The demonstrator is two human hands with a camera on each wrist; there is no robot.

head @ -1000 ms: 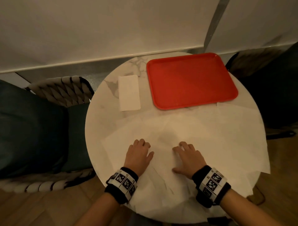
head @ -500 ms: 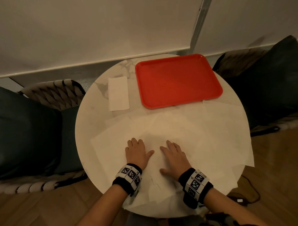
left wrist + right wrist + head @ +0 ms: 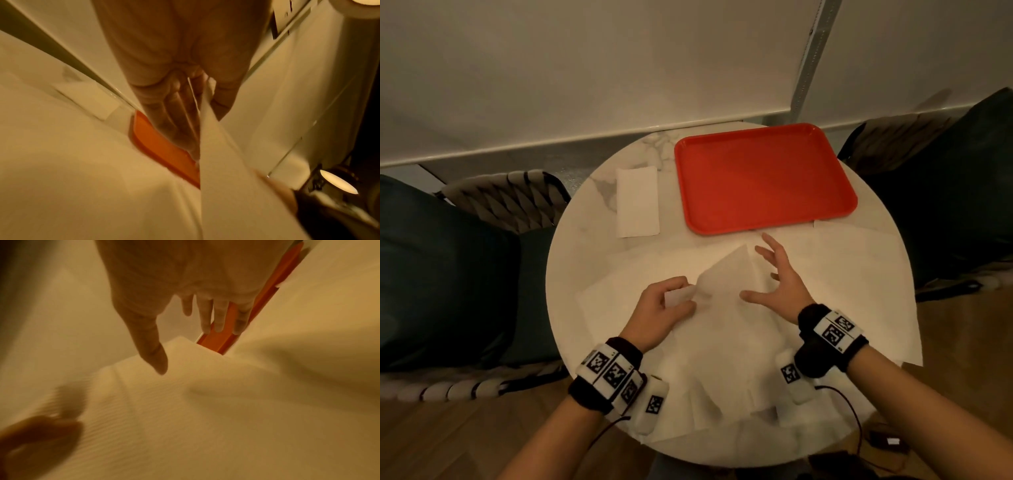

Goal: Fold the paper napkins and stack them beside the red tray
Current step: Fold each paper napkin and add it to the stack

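Note:
Several unfolded white paper napkins [image 3: 835, 274] overlap across the near half of the round marble table [image 3: 582, 260]. My left hand [image 3: 671, 301] pinches the left corner of the top napkin [image 3: 726, 277], which is lifted and bent over toward the right; in the left wrist view the sheet [image 3: 216, 154] runs between thumb and fingers. My right hand [image 3: 774, 274] hovers with spread straight fingers just right of the raised flap, holding nothing. The red tray [image 3: 763, 178] lies at the far side. One folded napkin [image 3: 637, 202] lies left of the tray.
Dark cushioned chairs [image 3: 441, 274] with woven backs stand left and right of the table. A pale wall or blind [image 3: 585, 68] hangs behind. Wooden floor [image 3: 962, 394] shows around the table, with a cable and small device at lower right.
Both hands lay flat on the napkins before. Now the left hand has pinched a corner and lifted it over, and the right hand has risen and moved forward toward the tray.

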